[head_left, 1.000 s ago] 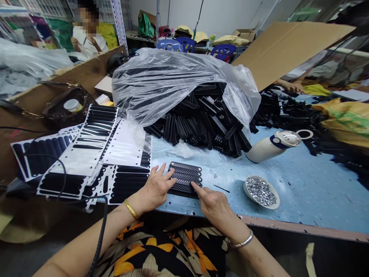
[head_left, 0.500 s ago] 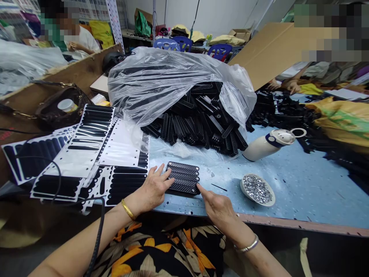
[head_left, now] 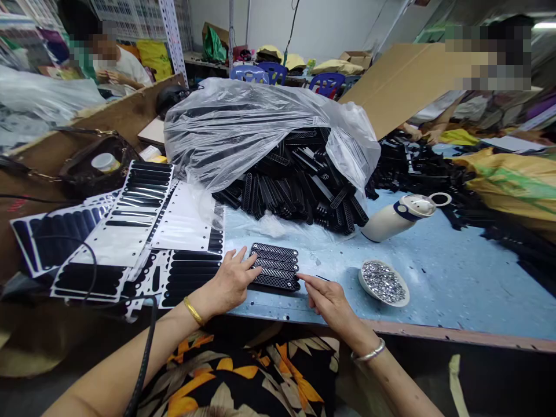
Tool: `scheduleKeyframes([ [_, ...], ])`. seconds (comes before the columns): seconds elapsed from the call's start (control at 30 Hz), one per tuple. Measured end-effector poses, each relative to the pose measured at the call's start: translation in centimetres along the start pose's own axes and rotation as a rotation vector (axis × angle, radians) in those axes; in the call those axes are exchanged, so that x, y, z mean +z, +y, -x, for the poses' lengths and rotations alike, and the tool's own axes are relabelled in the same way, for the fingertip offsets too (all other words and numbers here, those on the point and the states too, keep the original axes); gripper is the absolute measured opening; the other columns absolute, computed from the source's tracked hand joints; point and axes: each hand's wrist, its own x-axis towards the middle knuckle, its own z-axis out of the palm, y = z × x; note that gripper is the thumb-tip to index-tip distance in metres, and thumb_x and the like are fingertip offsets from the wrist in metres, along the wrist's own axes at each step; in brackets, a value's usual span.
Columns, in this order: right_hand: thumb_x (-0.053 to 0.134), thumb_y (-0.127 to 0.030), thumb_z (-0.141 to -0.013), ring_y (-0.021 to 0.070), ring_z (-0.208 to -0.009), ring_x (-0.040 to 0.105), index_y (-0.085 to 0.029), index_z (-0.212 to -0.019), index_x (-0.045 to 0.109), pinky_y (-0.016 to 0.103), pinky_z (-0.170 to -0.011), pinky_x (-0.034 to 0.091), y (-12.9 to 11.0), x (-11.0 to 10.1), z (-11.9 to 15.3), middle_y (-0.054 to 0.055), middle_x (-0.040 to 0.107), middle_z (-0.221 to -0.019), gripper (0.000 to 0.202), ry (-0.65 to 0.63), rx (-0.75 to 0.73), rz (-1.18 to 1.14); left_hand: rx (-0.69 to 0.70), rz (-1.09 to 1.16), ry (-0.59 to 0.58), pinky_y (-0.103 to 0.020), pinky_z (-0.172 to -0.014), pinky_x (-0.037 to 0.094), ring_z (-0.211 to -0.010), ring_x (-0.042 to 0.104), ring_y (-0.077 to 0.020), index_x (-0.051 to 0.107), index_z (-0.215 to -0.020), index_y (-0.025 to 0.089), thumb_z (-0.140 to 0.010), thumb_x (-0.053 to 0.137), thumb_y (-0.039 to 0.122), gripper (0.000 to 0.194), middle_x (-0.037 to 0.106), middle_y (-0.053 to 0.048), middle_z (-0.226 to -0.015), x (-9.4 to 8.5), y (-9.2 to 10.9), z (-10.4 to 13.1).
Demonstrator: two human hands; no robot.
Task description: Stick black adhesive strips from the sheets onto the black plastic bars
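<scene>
Several black textured strips (head_left: 275, 266) lie side by side as a block on the blue tabletop, with small round metal pieces near their ends. My left hand (head_left: 232, 281), fingers spread, rests its fingertips on the left edge of the block. On the other side, the index finger of my right hand (head_left: 328, 298) points at the block's right edge, its tip at or very near it; the other fingers are loosely bent with nothing seen in them. A thin dark stick (head_left: 322, 278) lies partly behind my right hand. To the right stands a bowl (head_left: 383, 284) of small silver pieces.
Behind the block, a plastic bag (head_left: 243, 121) spills black strips (head_left: 304, 185). Sheets with black stickers (head_left: 191, 272) overlap at the left, beside a cable (head_left: 150, 341). A white bottle (head_left: 393, 217) leans at the right. Other people sit at the far left and far right.
My right hand has turned, its index finger now stretched out flatter and its other fingers more visible. The view has shifted slightly. My left hand stays on the block.
</scene>
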Motion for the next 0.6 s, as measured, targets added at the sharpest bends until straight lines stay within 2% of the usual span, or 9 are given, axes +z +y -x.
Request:
scheduleKeyframes([
  [0.2, 0.043, -0.036, -0.091, 0.0119, -0.040, 0.050, -0.017, -0.118, 0.071, 0.024, -0.044, 0.046, 0.3, 0.3, 0.1, -0.002, 0.058, -0.050, 0.043, 0.056, 0.017, -0.059, -0.011, 0.001, -0.024, -0.055, -0.094, 0.041, -0.127, 0.049, -0.0406, 0.064, -0.120, 0.016, -0.070, 0.051, 0.000, 0.054, 0.058, -0.016, -0.135, 0.0, 0.0, 0.0],
  [0.33, 0.042, -0.037, -0.092, 0.0122, -0.039, 0.052, -0.016, -0.119, 0.070, 0.024, -0.043, 0.047, 0.7, 0.2, 0.1, -0.002, 0.060, -0.051, 0.044, 0.049, 0.019, -0.057, -0.013, 0.002, -0.026, -0.055, -0.095, 0.041, -0.127, 0.049, -0.0404, 0.064, -0.121, 0.015, -0.070, 0.051, 0.000, 0.054, 0.058, -0.016, -0.135, 0.0, 0.0, 0.1],
  [0.47, 0.042, -0.033, -0.092, 0.0139, -0.042, 0.056, -0.016, -0.113, 0.072, 0.025, -0.048, 0.049, 2.2, 0.2, -0.2, 0.000, 0.063, -0.053, 0.040, 0.177, -0.033, 0.234, -0.014, 0.024, -0.021, -0.056, -0.096, 0.040, -0.128, 0.048, -0.0397, 0.064, -0.122, 0.016, -0.070, 0.051, -0.001, 0.056, 0.057, -0.016, -0.136, 0.2, 0.0, 0.1],
  [0.53, 0.046, -0.028, -0.087, 0.0168, -0.053, 0.063, -0.017, -0.103, 0.075, 0.027, -0.056, 0.051, 3.0, 0.4, -0.5, 0.004, 0.070, -0.062, 0.034, 0.232, -0.059, 0.396, -0.013, 0.031, -0.018, -0.057, -0.095, 0.041, -0.128, 0.048, -0.0402, 0.064, -0.122, 0.015, -0.070, 0.051, -0.002, 0.056, 0.057, -0.017, -0.135, 0.3, 0.0, 0.2],
  [0.6, 0.050, -0.024, -0.084, 0.0194, -0.067, 0.068, -0.018, -0.098, 0.076, 0.029, -0.064, 0.052, 3.4, 0.9, -1.0, 0.007, 0.074, -0.076, 0.030, 0.236, -0.068, 0.462, -0.010, 0.027, -0.013, -0.057, -0.096, 0.041, -0.128, 0.048, -0.0403, 0.064, -0.122, 0.015, -0.070, 0.051, -0.002, 0.056, 0.058, -0.018, -0.135, 0.3, 0.0, 0.2],
])
